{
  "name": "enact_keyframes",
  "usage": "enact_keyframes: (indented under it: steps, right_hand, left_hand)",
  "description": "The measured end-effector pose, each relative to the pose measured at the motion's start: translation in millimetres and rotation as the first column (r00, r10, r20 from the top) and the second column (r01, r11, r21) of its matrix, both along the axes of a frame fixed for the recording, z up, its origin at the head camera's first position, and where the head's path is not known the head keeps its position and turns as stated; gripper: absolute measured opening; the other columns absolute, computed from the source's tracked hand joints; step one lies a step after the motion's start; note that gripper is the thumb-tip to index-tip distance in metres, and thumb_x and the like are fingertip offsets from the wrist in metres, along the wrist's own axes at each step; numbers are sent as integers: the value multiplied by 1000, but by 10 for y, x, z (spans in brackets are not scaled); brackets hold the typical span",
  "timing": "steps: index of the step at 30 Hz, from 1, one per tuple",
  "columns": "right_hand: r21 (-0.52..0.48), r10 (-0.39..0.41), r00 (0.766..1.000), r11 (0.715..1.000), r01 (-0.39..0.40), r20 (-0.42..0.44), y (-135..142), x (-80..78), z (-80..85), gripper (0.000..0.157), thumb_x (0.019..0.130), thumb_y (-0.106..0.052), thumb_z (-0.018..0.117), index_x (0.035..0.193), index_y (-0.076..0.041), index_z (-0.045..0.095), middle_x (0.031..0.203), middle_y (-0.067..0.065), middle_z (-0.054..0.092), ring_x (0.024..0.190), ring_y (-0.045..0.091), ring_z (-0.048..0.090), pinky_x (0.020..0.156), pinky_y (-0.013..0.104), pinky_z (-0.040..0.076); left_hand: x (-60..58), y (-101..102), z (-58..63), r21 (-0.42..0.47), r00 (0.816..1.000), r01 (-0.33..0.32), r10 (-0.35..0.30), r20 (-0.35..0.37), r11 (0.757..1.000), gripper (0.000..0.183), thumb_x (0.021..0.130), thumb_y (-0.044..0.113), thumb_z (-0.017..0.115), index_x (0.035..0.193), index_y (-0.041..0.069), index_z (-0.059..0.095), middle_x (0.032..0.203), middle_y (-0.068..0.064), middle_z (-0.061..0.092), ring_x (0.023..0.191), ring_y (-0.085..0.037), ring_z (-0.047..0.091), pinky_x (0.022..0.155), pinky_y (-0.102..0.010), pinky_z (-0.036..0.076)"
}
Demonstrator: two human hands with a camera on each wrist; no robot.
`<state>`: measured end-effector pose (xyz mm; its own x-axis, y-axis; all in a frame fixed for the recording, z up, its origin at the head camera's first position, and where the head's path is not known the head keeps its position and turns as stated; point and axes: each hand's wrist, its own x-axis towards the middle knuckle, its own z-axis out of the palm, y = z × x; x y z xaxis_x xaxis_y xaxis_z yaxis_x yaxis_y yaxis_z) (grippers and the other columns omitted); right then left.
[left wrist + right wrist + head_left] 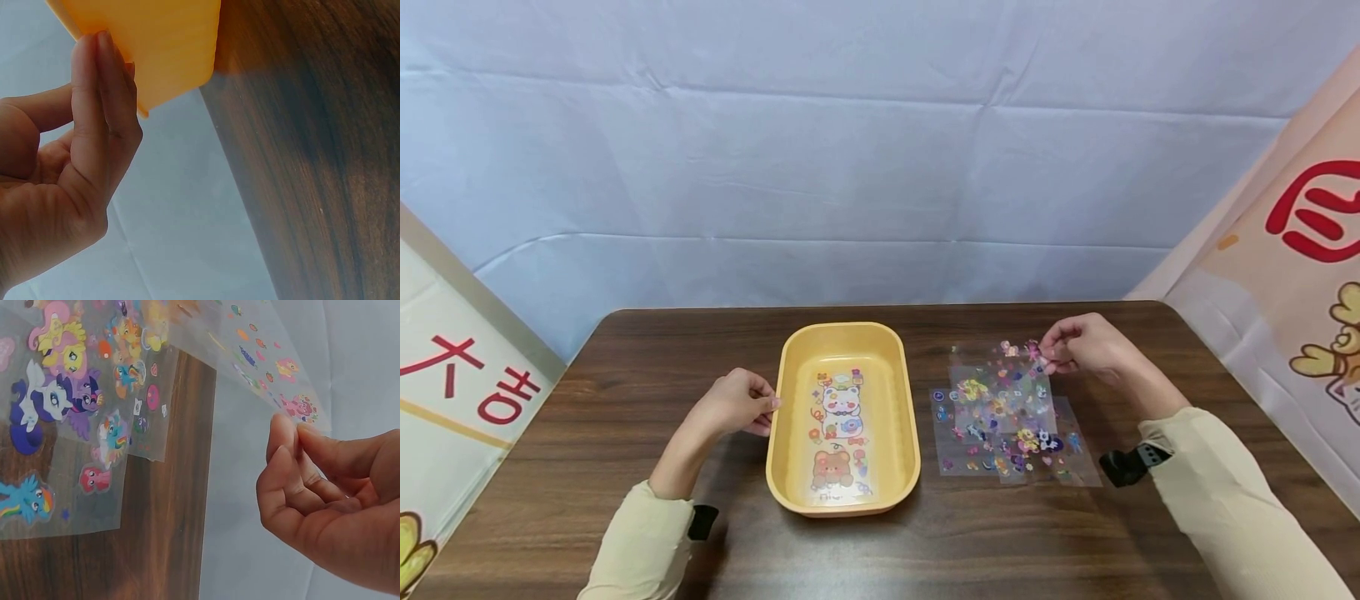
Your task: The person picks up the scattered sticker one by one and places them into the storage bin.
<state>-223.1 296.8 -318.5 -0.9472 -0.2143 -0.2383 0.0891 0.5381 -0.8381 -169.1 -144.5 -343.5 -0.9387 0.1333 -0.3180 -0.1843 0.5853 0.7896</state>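
On the table stands a yellow plastic tray (913, 433), a clear sheet of bear stickers (841, 425) lying flat inside it. My left hand (739, 403) grips the tray's left rim between thumb and fingers; the left wrist view shows its fingers against the yellow outer wall (175, 56). To the right of the tray, several clear sheets with pony stickers (56, 400) overlap on the table. My right hand (1084, 348) pinches the far right corner of the top sticker sheet (250, 350). That corner is raised, as the right wrist view shows.
The dark wooden table (1000, 533) ends at a pale cloth backdrop (820, 183). Printed banners with red characters stand at the left (452, 400) and right (1300, 333). Each wrist carries a black strap, the right one (1135, 463) close to the sheets.
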Motion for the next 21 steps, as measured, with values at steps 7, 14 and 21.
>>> enact_keyframes:
  steps: [7, 14, 21]
  right_hand:
    - [-10, 2, 1000, 1000, -2, -18, -38, -2, 43, 16, 89, 11, 43, 101, 18, 51, 82, 14, 58, 69, 21, 64, 64, 31, 56]
    - [-18, 19, 999, 1000, -20, -51, -88, -22, 84, 15, 89, 9, 46, 101, 18, 51, 81, 13, 60, 69, 20, 65, 64, 31, 56]
    - [-6, 34, 996, 999, -34, -77, -144, -27, 134, 15, 91, 7, 47, 101, 17, 52, 83, 14, 60, 70, 21, 65, 63, 31, 55]
  left_hand:
    - [4, 2, 4, -3, 1000, 5, -5, -3, 1000, 14, 91, 0, 54, 87, -11, 60, 70, -14, 60, 56, -16, 62, 60, -35, 57]
    - [1, -1, 4, -9, 1000, 8, -8, -4, 1000, 14, 91, 1, 54, 88, -12, 60, 71, -14, 61, 56, -16, 62, 61, -35, 57]
    - [-8, -4, -4, -22, 1000, 10, -10, -6, 1000, 14, 91, 1, 54, 89, -11, 60, 71, -14, 61, 57, -16, 62, 60, -35, 57]
